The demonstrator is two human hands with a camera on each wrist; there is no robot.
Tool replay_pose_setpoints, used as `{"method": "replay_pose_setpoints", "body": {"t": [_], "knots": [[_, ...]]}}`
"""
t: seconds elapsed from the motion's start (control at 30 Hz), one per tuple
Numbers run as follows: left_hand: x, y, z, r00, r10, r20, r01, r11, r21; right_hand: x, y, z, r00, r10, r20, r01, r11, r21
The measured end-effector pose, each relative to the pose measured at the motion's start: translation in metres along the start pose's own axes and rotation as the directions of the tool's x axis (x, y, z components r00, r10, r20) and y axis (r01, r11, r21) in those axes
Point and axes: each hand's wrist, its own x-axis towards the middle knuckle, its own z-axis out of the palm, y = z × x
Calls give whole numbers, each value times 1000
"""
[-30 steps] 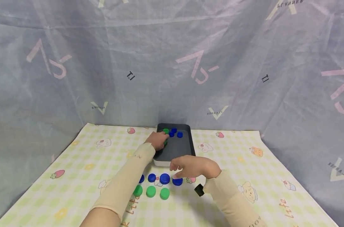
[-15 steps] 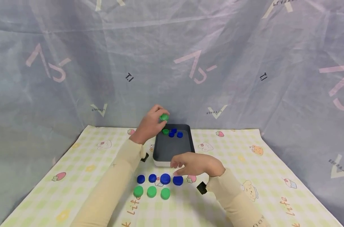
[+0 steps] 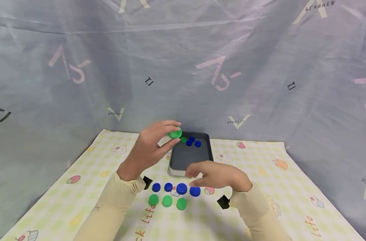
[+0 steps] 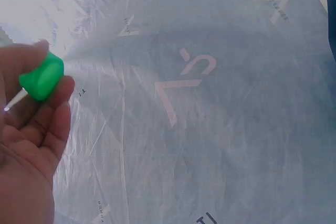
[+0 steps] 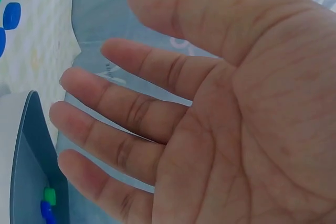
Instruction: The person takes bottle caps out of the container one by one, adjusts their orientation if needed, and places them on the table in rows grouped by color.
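Note:
My left hand (image 3: 149,144) pinches a green bottle cap (image 3: 175,133) between thumb and fingers, raised in front of the tray's far left corner. The left wrist view shows the same green bottle cap (image 4: 46,77) at the fingertips. My right hand (image 3: 220,174) hovers near the tray's front edge with relaxed fingers; its palm (image 5: 210,129) holds nothing. Just below it lies a blue cap (image 3: 195,191), the right end of a row of several blue caps. Three green caps (image 3: 167,201) form a second row closer to me.
A dark grey tray (image 3: 187,159) with a white outer wall stands at the back. One green cap (image 3: 183,140) and three blue caps (image 3: 198,144) lie at its far end. A patterned checked cloth (image 3: 249,217) covers the table, and a grey curtain (image 3: 171,60) hangs behind.
My left hand has taken a green cap out of the tray, lifted it and drawn it back toward me. The right hand stays almost in place above the blue row.

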Motion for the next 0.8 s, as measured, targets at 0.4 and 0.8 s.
{"method": "replay_pose_setpoints", "body": {"t": [0.4,0.8], "knots": [[2,2,6,994,98,-44,-101,993,-68,-3,-5,-5,981,-148,-123,147,989,-19],[-5,0,14,998,56,-2,-56,994,-90,-3,-12,-2,817,-348,-459,369,928,-46]]}}
